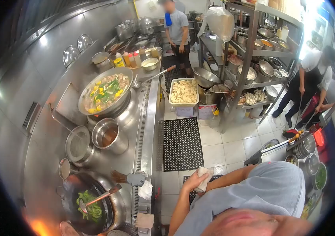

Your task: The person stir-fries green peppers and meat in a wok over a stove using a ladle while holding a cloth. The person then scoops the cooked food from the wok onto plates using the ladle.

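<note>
In front of you on the left stretches the long table [132,114], all brushed stainless steel, with a grated strip along its near edge. Beside it, a black rubber mat [182,143], pierced with rows of round holes, lies on the pale floor tiles. A wide, shallow steel pan [126,80] on the table holds yellow, green and pale pieces. Nearer to you is a dark, rounded wok [70,188] with glossy leafy greens [92,211] in it, and a flame shows at its lower side. Between the two stands a smooth cylindrical steel pot [122,143] of brown liquid. A ladle [103,196] rests in the wok, its handle pointing up and to the right.

The cloth is in your left hand [194,181], in front of your body, to the right of the table. It is off-white, soft-looking and bunched into a thick, creased wad with uneven edges. Its long axis runs steeply across the view, the upper end leaning right, away from you, and the lower end down by your right forearm [230,179]. The fingers of your left hand are curled around the cloth. Your right hand is hidden behind the cloth and left hand, so you cannot tell how its fingers stand.
</note>
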`<state>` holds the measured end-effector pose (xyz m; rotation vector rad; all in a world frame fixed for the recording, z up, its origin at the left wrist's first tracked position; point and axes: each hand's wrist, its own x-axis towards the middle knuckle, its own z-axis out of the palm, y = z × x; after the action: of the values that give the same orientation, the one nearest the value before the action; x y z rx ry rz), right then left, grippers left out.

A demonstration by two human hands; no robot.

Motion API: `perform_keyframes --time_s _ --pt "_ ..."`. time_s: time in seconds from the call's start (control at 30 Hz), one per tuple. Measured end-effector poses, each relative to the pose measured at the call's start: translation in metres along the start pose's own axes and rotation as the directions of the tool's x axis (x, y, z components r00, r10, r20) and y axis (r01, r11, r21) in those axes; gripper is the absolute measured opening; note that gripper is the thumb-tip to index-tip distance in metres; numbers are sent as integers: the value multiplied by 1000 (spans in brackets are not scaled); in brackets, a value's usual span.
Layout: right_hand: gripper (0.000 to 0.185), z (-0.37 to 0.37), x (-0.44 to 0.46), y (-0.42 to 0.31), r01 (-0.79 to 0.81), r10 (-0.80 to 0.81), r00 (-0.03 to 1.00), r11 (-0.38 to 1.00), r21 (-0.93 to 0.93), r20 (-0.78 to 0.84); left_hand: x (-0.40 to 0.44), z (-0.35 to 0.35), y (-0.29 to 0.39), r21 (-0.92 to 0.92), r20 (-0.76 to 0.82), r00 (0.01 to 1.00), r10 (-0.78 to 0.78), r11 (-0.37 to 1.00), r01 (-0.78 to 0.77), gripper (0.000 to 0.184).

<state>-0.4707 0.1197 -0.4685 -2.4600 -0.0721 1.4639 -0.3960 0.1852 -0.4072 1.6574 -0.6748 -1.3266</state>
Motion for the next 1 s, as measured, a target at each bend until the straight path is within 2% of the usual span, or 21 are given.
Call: perform_keyframes --time_s 0.07,0.13,0.27,0.33,0.37,0.4,0.47,0.5,0.57,0.6,0.67,0.7,0.73,0.77,0.8,0.83,0.87,0.9,0.93,0.97,1.0 --pt "32 1 -1 -6 21 -21 1000 1000 -9 -4 -8 1 -1 -12 -27 1000 -2 1000 2 70" --pt "31 5 -4 -15 60 -60 998 998 -14 -9 -10 3 -7 -55 42 999 29 998 -27 67" --pt "29 5 -24 -26 183 -184 982 983 -23 -36 -7 7 -32 -128 19 999 40 991 -37 62" --pt "28 -6 -51 -17 237 -240 969 970 -51 -61 -33 -3 -6 -565 -25 998 64 823 -66 53" --pt "28 -16 -63 -6 241 -246 966 968 -70 -77 -36 -10 -12 -608 -98 995 4 791 -63 48" --pt "27 -29 -75 10 234 -243 966 967 -105 -87 -45 -27 -12 -674 -11 990 -138 732 94 48" --pt "27 -57 -88 48 155 -169 983 975 -161 -77 -65 -51 -29 -813 -28 998 -55 583 9 58" --pt "26 -73 -83 65 104 -119 991 975 -194 -65 -75 -61 -25 -815 -54 997 -63 579 -7 58" --pt "25 -113 -73 97 46 -67 995 967 -249 -79 -107 -74 -13 -912 -144 985 93 375 -168 72" --pt "24 -133 -65 109 38 -67 993 964 -263 -102 -122 -76 -9 -912 -193 981 23 365 -188 80" --pt "24 -170 -15 134 120 -168 971 958 -259 -170 -147 -68 16 -861 -332 943 11 405 -308 82" --pt "23 -199 -1 120 98 -178 958 940 -328 -224 -154 -66 15 -858 -334 943 -10 417 -299 82" --pt "18 -225 -12 101 168 -406 814 848 -502 -415 -159 -59 10 -827 -406 914 -28 438 -354 77" --pt "18 -262 -22 69 208 -416 832 847 -488 -367 -166 -51 3 -797 -468 882 -49 455 -397 73" --pt "23 -279 24 50 297 -455 824 855 -426 -338 -174 -42 -15 -804 -461 884 -74 456 -381 73" --pt "20 -303 17 23 452 -619 710 767 -456 -337 -174 -33 -40 -837 -489 872 -10 287 -465 72" --pt "18 -318 -8 -15 470 -596 658 803 -367 -461 -171 -18 -18 -809 -584 790 -187 216 -547 70" --pt "21 -327 -12 -42 561 -699 456 706 -433 -550 -170 -3 5 -747 -654 664 -363 178 -640 68" --pt "26 -328 9 -69 544 -796 253 587 -599 -549 -170 14 28 -669 -690 511 -512 183 -720 67" --pt "30 -334 -23 -95 640 -810 86 491 -591 -580 -176 24 3 -659 -708 550 -442 135 -740 63" --pt "34 -338 -44 -130 684 -800 229 538 -493 -555 -182 33 -18 -654 -722 586 -369 84 -752 59"
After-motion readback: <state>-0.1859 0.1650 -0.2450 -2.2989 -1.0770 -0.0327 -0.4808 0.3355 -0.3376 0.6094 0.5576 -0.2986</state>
